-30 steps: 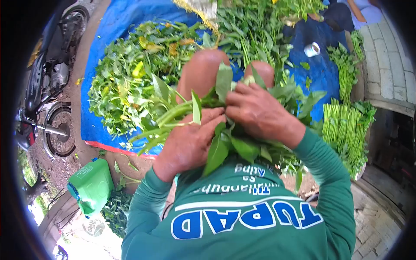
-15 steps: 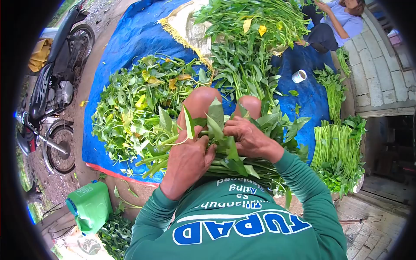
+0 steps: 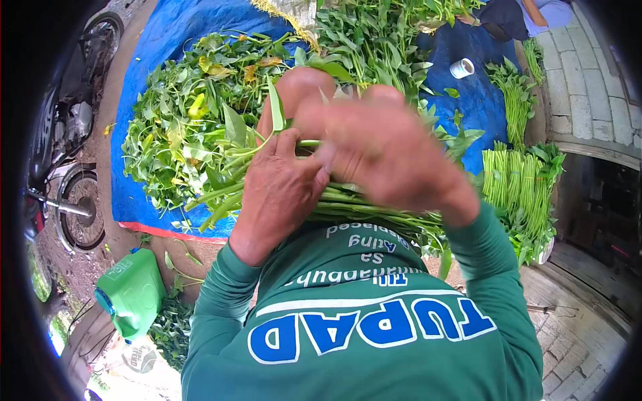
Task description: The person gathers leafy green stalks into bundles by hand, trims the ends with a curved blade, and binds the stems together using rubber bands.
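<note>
Long green leafy stems lie across my lap, their cut ends pointing left. My left hand is closed around some of these stems, with its thumb and fingers near the middle of the bundle. Just to its right, my right hand is smeared by motion over the stems, so its fingers and anything in them cannot be made out. One upright leaf rises above my left hand.
A blue tarp carries a heap of loose leaves, more greens, tied bundles and a white cup. A green jug stands lower left, a motorcycle left. Another person sits upper right.
My right hand has moved up and left toward my left hand and is now blurred. The leaves that stood between my hands no longer show there. The camera view has tilted downward.
</note>
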A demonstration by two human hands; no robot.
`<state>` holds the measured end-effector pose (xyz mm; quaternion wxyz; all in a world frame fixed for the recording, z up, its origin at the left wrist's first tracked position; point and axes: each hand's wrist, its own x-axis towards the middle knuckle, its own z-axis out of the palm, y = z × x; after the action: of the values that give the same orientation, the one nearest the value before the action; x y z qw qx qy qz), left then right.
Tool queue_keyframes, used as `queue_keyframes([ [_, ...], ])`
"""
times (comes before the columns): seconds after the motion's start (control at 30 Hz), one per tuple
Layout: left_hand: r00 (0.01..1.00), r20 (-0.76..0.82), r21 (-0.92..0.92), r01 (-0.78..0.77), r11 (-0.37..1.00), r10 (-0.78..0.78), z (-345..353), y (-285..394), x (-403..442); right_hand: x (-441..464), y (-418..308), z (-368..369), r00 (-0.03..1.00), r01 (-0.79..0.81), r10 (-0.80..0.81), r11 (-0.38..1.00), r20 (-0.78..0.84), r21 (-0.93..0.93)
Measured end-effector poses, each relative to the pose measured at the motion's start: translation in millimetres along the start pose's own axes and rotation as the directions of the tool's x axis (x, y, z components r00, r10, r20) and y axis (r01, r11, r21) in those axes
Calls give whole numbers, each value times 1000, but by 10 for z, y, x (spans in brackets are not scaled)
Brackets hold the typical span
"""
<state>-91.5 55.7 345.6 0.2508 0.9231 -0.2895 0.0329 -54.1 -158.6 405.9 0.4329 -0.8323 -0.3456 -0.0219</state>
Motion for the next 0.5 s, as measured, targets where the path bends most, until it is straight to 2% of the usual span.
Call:
queue_keyframes([
  [0.03, 997, -22, -14, -68, 998, 68, 49, -98, -38, -107, -101, 202, 990, -23, 3, 989, 140, 145],
  [0.07, 990, -44, -28, -136, 990, 135, 79, -154, -60, -238, -88, 374, 990, 4, 12, 993, 140, -117],
  [0.1, 994, 113, 88, -19, 996, 8, 33, -101, -94, -362, 24, 438, 992, 25, 19, 943, 128, -331],
  [0.17, 997, 58, 26, 50, 998, -52, -4, 0, -120, -514, 105, 344, 984, 18, 79, 849, 159, -528],
  [0.23, 992, 47, -22, 120, 993, -119, -47, 58, -121, -658, 29, 226, 952, -48, 199, 848, 233, -529],
  [0.33, 969, 137, -94, 220, 971, -206, -88, 119, -74, -846, -44, 391, 968, -94, 209, 816, 140, -570],
  [0.43, 972, 154, -163, 203, 966, -178, -220, 180, 33, -938, -97, 442, 982, -139, 186, 834, 33, -535],
  [0.5, 993, 19, -286, 120, 950, -120, -128, 205, 207, -989, -102, 483, 984, -157, 175, 846, -13, -510],
])
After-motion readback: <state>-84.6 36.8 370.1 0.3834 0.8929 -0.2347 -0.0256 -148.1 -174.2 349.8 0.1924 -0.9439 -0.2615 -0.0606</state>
